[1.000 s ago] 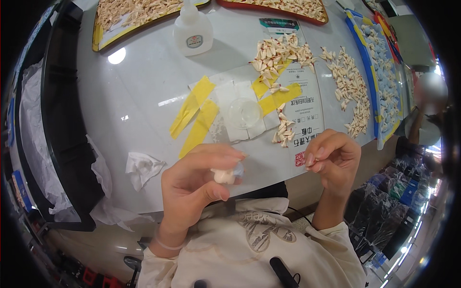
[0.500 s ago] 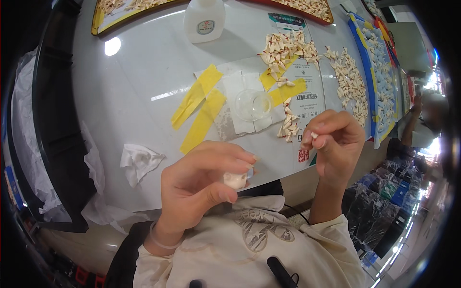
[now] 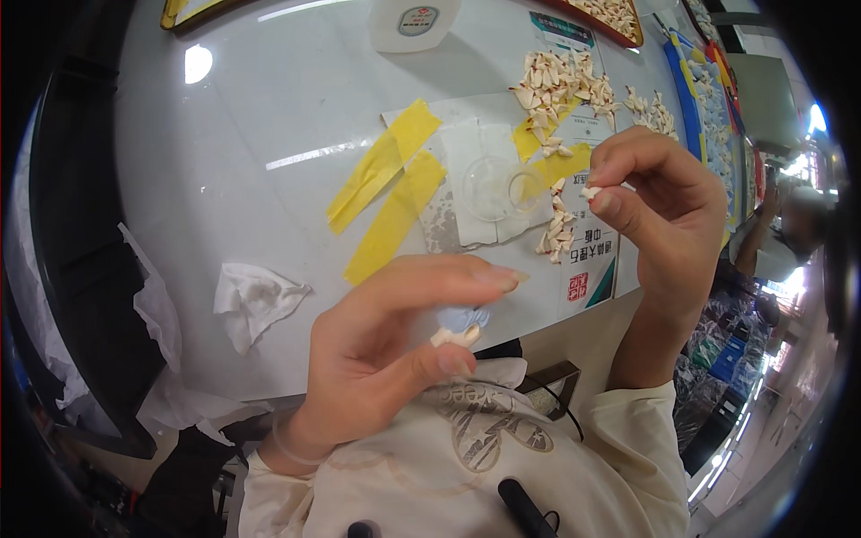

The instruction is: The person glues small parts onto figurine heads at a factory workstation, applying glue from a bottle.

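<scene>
Two small cream shell-like pieces, one pinched in each hand

Left hand (image 3: 386, 359) pinches a cream piece (image 3: 456, 337) off the desk's (image 3: 269, 117) near edge; right hand (image 3: 664, 206) pinches another piece (image 3: 590, 192). A loose pinch could drop either.

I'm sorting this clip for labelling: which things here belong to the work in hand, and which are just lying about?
In hand:
- left hand, pinching a small cream piece
- right hand, pinching a tiny pale chip
- pile of cream pieces
- clear round dish

Lying about:
- crumpled tissue
- yellow tape strips
- white bottle
- tray
</scene>
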### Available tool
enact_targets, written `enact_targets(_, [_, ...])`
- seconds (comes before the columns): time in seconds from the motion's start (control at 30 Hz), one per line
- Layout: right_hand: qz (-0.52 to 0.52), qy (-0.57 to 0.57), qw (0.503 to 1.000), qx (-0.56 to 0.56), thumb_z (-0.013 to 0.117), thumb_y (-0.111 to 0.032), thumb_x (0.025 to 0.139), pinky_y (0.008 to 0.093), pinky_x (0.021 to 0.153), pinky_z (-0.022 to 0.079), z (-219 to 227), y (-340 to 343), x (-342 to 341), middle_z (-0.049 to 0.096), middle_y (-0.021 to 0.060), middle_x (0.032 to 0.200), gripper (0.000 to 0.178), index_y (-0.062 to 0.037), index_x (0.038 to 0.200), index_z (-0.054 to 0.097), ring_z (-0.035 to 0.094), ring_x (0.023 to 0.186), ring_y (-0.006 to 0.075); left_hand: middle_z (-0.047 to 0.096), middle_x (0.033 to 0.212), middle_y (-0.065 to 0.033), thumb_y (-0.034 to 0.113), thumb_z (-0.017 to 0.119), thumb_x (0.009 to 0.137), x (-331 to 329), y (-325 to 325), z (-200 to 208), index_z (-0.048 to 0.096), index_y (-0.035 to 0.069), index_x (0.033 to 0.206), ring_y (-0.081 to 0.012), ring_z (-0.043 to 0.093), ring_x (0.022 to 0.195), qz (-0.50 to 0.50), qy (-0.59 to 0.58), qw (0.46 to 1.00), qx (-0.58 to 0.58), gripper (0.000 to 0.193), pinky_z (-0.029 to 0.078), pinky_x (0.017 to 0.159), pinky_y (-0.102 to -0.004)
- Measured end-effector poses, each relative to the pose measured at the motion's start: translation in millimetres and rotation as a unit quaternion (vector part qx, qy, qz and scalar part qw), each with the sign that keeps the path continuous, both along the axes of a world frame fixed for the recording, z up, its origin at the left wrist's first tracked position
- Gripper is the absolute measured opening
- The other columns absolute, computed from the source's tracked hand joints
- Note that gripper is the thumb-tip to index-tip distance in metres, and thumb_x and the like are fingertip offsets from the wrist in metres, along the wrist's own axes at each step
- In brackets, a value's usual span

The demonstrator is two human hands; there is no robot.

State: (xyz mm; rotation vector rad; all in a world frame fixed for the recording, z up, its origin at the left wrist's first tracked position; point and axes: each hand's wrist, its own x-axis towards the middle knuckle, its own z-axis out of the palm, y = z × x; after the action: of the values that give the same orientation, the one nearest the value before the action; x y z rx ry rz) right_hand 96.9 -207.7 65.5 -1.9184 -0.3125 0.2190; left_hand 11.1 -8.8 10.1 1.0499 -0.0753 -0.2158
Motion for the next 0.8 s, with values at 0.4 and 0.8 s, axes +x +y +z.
enact_targets(0.4, [0.045,0.107,0.974,-0.197,0.070,-0.009,0.067,0.0189,0.062,0.036,12.9,20.2,23.0,0.054,0.0012,0.069,0.015,-0.0013,0.070,0.057,0.048,0.064,0.0070,0.050,0.106,-0.0192,0.018,0.068,0.078,2.3,1.8,-4.0,0.043,0.002,0.104,-0.0247,0.057,0.093,0.000,0.011,0.999,-0.043,0.039,0.051,0.077,-0.0301])
enact_targets(0.8, [0.035,0.097,0.969,-0.225,0.070,-0.009,0.065,0.0180,0.057,0.033,15.9,25.3,23.2,0.053,-0.0006,0.065,0.016,-0.0032,0.065,0.055,0.046,0.060,0.0049,0.052,0.100,-0.0168,0.027,0.069,0.078,-1.4,-3.0,-7.0,0.044,0.004,0.101,-0.0239,0.059,0.085,0.042,0.031,0.993,-0.103,0.041,0.050,0.071,-0.0295])
